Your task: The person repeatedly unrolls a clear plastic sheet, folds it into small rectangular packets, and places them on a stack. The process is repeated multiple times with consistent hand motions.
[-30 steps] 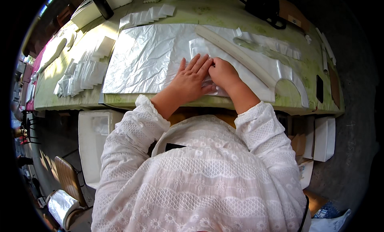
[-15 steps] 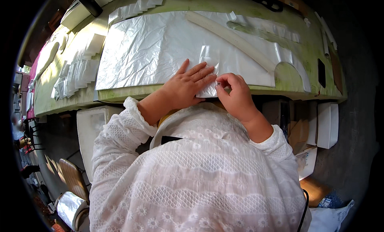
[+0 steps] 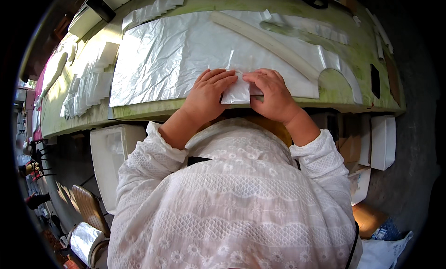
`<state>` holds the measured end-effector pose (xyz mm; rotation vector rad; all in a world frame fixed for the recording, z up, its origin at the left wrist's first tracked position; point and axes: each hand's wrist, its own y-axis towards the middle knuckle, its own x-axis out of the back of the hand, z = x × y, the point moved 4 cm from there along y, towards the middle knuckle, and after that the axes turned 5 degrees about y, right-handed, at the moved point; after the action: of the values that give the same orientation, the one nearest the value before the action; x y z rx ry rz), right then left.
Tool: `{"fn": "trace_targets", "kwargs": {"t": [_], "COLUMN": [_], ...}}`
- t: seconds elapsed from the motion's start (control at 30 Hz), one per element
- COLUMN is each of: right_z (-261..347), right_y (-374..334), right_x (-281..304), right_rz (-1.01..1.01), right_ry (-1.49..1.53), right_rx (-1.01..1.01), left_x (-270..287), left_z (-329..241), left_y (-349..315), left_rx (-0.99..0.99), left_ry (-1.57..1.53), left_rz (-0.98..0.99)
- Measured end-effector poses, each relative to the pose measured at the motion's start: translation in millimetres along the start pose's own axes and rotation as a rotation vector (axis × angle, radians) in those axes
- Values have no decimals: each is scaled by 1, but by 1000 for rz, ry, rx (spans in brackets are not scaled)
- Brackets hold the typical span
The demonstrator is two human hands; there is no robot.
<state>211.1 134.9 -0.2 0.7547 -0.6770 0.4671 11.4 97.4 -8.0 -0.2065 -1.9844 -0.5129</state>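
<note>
A small clear plastic bag lies flat near the table's front edge, between my two hands. My left hand rests on its left side, fingers stretched and close together, fingertips on the bag's upper part. From the right, my right hand touches the bag with bent fingertips, its thumb apart from the fingers near the bag's right edge. Under both hands spreads a large shiny sheet of clear plastic. Whether anything small is inside the bag cannot be made out.
A long pale tube lies slantwise across the sheet. Overlapping plastic bags lie to the left, with another row at the back. A dark phone-like slab is at the right. A white foam box stands below the table.
My right hand has gone from a pinch at the bag's right edge to fingertips resting on its upper part. My left hand has drawn slightly left, uncovering more of the bag.
</note>
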Motion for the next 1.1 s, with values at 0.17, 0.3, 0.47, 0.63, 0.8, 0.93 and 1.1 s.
{"fn": "trace_targets", "kwargs": {"t": [0.17, 0.3, 0.47, 0.63, 0.8, 0.93, 1.1], "right_z": [-16, -20, -22, -25, -23, -20, -24], "right_y": [6, 12, 14, 23, 25, 25, 40], "right_x": [-12, -17, -26, -29, -27, -24, -22], "right_rz": [-39, -128, -178, -102, -50, -207, 88], "right_ry": [-24, -97, -302, -398, -379, -275, -337], "right_rx": [-78, -153, -217, -313, -367, -322, -420], "left_x": [-4, -2, 0, -4, -9, -20, -20], "left_z": [12, 16, 12, 16, 12, 3, 2], "left_y": [8, 13, 21, 33, 36, 38, 30], "left_rx": [106, 195, 282, 365, 138, 124, 157], "left_ry": [-6, -20, 39, 161, 199, 247, 292], "left_rz": [-87, -133, -155, -61, -180, 113, 108]}}
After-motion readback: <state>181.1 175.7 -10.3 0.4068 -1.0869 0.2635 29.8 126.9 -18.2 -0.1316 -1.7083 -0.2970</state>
